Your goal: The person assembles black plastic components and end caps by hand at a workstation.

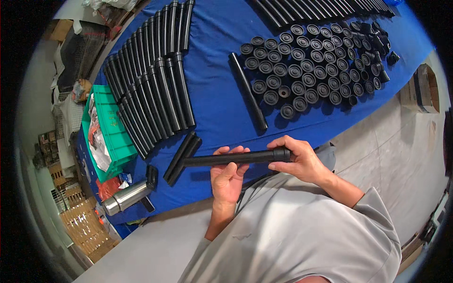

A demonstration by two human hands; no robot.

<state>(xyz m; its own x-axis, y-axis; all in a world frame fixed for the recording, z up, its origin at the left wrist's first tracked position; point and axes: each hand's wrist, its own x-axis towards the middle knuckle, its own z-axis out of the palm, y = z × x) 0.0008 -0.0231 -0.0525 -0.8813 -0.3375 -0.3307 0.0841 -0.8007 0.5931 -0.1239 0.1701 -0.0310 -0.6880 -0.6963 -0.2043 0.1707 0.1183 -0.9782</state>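
Note:
A long black tube [203, 161] lies level in front of me, between my two hands. Around its middle, from below, my left hand [227, 183] is closed with the thumb pressed on the near side. At the tube's right end my right hand [304, 161] grips the wider black end cap [281, 154] between thumb and fingers. Under or beside the tube's left end, two black tubes [178, 162] rest side by side on the blue cloth [212, 61]. One loose black tube [247, 89] lies farther off, next to many round black caps [307, 79].
Rows of capped black tubes [158, 89] cover the table's left part; more tubes [302, 12] lie at the far right. A green crate [118, 129], a steel flask [126, 198] and a phone [148, 204] sit at the left. An open cardboard box [419, 89] stands right of the table.

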